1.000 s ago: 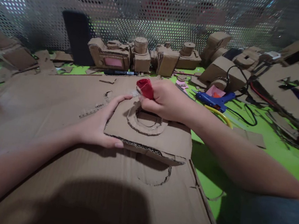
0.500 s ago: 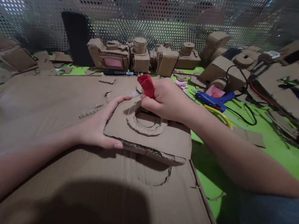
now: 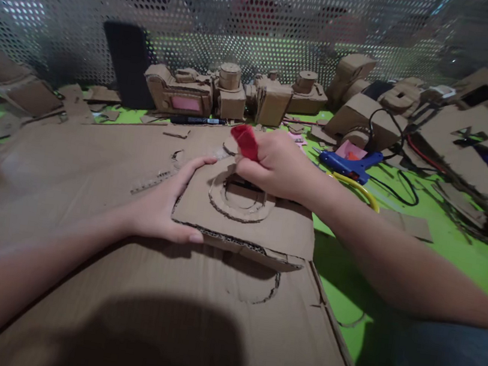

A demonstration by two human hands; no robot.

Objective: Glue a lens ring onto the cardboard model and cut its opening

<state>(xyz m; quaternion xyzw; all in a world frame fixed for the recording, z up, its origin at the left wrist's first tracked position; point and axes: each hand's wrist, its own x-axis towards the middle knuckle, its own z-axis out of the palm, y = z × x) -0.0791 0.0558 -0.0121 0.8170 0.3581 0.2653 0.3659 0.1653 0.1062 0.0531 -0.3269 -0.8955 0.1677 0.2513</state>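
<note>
My left hand (image 3: 162,211) grips the left end of a flat cardboard box (image 3: 207,217), thumb on the near side and fingers at the far edge. A raised cardboard ring (image 3: 240,213) sits on top of the box, around a round recess. My right hand (image 3: 274,160) is a fist above the far part of this ring. It is closed round a red-handled tool (image 3: 245,141), whose red end sticks up past the thumb. The tool's working end is hidden under the hand. Beneath the box lies a large cardboard sheet (image 3: 139,313) with a curved cut line near the box.
Several cardboard model cameras (image 3: 179,92) line the back before a perforated metal screen (image 3: 263,46). A black phone-like slab (image 3: 127,63) leans there. To the right lie a blue glue gun (image 3: 351,163) with its cord, a yellow curved piece (image 3: 358,190) and cardboard scraps on the green table (image 3: 340,275).
My right fist and the red-handled tool have shifted slightly right, and the red end tilts a little differently. My left hand keeps its hold on the box.
</note>
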